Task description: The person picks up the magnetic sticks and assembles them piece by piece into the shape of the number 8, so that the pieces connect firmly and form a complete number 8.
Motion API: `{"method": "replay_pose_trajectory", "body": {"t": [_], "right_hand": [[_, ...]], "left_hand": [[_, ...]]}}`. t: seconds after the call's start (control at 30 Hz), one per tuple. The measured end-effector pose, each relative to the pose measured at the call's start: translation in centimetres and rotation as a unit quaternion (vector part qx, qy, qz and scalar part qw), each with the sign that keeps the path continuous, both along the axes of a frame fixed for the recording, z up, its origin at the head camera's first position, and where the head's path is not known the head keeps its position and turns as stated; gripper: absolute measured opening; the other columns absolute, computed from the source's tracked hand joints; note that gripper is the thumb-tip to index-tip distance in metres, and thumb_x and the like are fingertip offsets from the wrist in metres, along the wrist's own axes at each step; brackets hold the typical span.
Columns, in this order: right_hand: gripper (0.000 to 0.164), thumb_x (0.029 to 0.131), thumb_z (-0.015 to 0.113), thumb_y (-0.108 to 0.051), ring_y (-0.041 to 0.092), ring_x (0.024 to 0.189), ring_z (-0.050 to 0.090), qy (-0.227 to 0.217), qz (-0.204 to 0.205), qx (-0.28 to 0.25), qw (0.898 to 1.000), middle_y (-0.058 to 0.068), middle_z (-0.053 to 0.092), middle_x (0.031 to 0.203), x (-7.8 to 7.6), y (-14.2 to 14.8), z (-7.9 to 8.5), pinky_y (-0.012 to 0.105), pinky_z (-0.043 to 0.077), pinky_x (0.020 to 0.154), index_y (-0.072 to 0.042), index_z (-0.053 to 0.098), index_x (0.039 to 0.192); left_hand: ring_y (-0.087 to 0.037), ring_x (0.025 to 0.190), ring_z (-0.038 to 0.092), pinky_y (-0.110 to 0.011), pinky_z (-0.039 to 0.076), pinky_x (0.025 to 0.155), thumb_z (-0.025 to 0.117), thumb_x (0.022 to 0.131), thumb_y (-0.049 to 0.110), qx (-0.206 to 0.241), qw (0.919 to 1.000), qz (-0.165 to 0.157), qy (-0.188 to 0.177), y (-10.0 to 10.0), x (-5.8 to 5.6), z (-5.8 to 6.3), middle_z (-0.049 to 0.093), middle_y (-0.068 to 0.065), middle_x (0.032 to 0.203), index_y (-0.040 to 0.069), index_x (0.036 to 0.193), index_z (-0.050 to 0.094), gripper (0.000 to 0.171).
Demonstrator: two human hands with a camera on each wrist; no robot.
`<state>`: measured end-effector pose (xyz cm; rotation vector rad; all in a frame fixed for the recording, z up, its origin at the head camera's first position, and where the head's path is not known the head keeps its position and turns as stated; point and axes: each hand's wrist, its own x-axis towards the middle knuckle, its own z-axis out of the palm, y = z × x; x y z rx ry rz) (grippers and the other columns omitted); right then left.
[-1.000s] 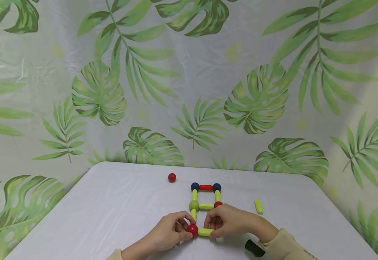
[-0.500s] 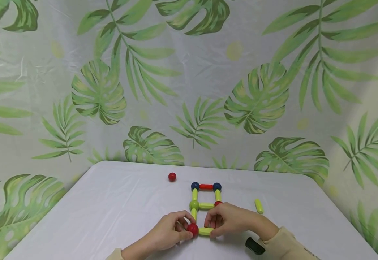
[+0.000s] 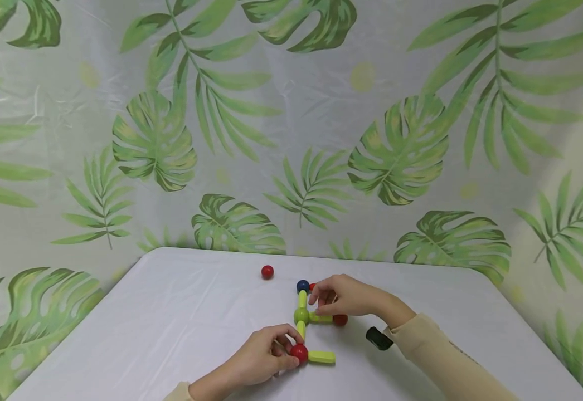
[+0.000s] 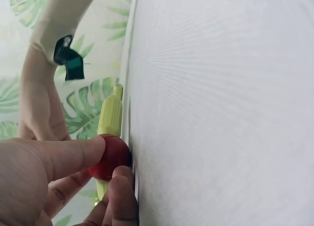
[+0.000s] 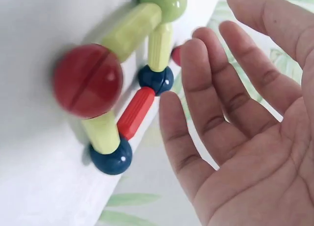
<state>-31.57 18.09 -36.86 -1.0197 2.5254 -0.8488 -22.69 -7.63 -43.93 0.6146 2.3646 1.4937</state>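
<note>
My left hand (image 3: 261,356) pinches a red ball (image 3: 299,354) at the near corner of a ball-and-stick frame lying on the table. From that ball a yellow-green stick (image 3: 321,357) points right, its far end free. Another stick leads away to a green ball (image 3: 301,316). My right hand (image 3: 354,298) hovers over the frame with relaxed fingers, holding nothing. Beneath it, a stick joins the green ball to a second red ball (image 3: 340,319). In the right wrist view, a red stick (image 5: 136,112) links two blue balls (image 5: 112,157); my hand hides one of these in the head view.
A loose red ball (image 3: 267,272) lies near the back of the white table (image 3: 196,301). Behind the table hangs a leaf-patterned sheet (image 3: 291,128). A dark band (image 3: 379,338) is at my right wrist.
My right hand has let go of the near stick and moved away from me, over the frame. Its arm now covers the loose yellow-green stick at right. My left hand keeps its pinch.
</note>
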Motion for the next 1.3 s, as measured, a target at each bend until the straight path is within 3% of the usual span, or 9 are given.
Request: {"method": "replay_pose_trajectory", "body": {"t": [0.27, 0.47, 0.67, 0.9, 1.17, 1.3], "right_hand": [[0.023, 0.097, 0.077, -0.013, 0.007, 0.082, 0.063, 0.057, -0.001, 0.015, 0.998, -0.001, 0.070, 0.090, -3.9, -2.9, -0.1, 0.021, 0.054, 0.078, -0.005, 0.073, 0.119], [0.027, 0.098, 0.079, -0.018, 0.014, 0.094, 0.069, 0.054, -0.027, 0.023, 0.998, 0.002, 0.072, 0.099, -6.0, -5.1, 0.3, 0.030, 0.058, 0.086, -0.009, 0.072, 0.123], [0.028, 0.096, 0.081, -0.017, 0.018, 0.097, 0.069, 0.040, -0.049, 0.030, 0.998, 0.005, 0.072, 0.102, -7.2, -7.2, 0.7, 0.031, 0.060, 0.085, -0.009, 0.072, 0.122], [0.040, 0.097, 0.079, -0.015, 0.030, 0.115, 0.070, 0.047, -0.057, 0.053, 0.996, 0.018, 0.070, 0.130, -8.5, -9.0, 0.5, 0.041, 0.060, 0.097, -0.007, 0.069, 0.135], [0.053, 0.096, 0.080, -0.014, 0.039, 0.135, 0.063, 0.084, -0.042, 0.079, 0.992, 0.015, 0.062, 0.153, -9.2, -11.5, -0.1, 0.051, 0.053, 0.112, -0.011, 0.065, 0.147], [0.052, 0.096, 0.079, -0.011, 0.033, 0.137, 0.060, 0.105, -0.030, 0.098, 0.989, 0.013, 0.066, 0.148, -9.5, -12.6, -0.7, 0.046, 0.050, 0.115, -0.010, 0.066, 0.146]], "left_hand": [[-0.013, 0.070, 0.062, -0.023, 0.051, 0.057, 0.081, 0.093, 0.007, 0.003, 1.0000, -0.005, 0.003, 0.0, -0.2, -0.1, 0.067, -0.001, 0.094, 0.018, 0.115, 0.073, 0.026], [-0.012, 0.071, 0.061, -0.022, 0.051, 0.057, 0.081, 0.093, 0.007, 0.000, 1.0000, -0.007, -0.001, 0.1, -0.3, -0.2, 0.067, 0.000, 0.095, 0.019, 0.113, 0.073, 0.025], [-0.010, 0.072, 0.061, -0.020, 0.050, 0.058, 0.081, 0.092, 0.006, 0.002, 0.9999, -0.010, 0.002, -0.1, -0.1, -0.2, 0.068, 0.000, 0.095, 0.019, 0.112, 0.073, 0.025], [-0.010, 0.074, 0.061, -0.020, 0.050, 0.059, 0.081, 0.093, 0.006, 0.005, 0.9999, -0.010, 0.004, -0.4, -0.2, -0.3, 0.068, 0.000, 0.095, 0.020, 0.112, 0.073, 0.025], [-0.008, 0.073, 0.060, -0.019, 0.050, 0.060, 0.081, 0.092, 0.007, 0.007, 0.9999, -0.004, 0.015, -0.6, -0.2, -0.4, 0.068, 0.001, 0.095, 0.021, 0.112, 0.073, 0.025], [-0.007, 0.071, 0.060, -0.019, 0.050, 0.060, 0.081, 0.092, 0.008, 0.008, 0.9997, -0.006, 0.022, -0.6, -0.2, -0.5, 0.068, 0.002, 0.094, 0.021, 0.112, 0.074, 0.026]]}}
